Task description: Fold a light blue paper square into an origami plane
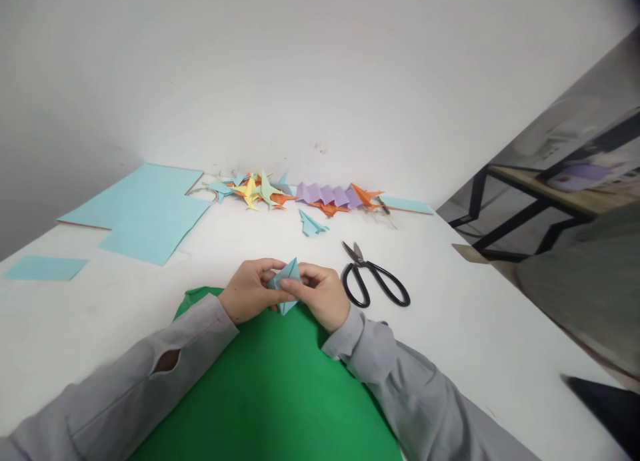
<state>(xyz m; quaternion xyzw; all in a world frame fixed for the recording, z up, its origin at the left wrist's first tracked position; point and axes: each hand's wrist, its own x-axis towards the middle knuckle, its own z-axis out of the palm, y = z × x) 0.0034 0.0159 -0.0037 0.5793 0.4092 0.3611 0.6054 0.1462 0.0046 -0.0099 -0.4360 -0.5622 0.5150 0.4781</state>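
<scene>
Between my two hands is a small piece of folded light-blue paper (289, 272), shaped like a diamond with pointed top and bottom. My left hand (253, 289) grips its left side, thumb in front. From the right, my right hand (323, 293) pinches it, with the thumb pressed on the front face. Some of the fingers behind the paper are hidden. Black-handled scissors (361, 264) lie with parted blades just right of my right hand. Beyond my hands rests a folded light-blue paper figure (313, 223).
Light-blue sheets (145, 197) lie at the left, with a smaller blue piece (46, 268) nearer me. Along the wall sit several colourful folded figures (255, 191), a pleated purple paper (327, 195) and a blue strip (407, 205). Green cloth (270, 387) covers the near middle.
</scene>
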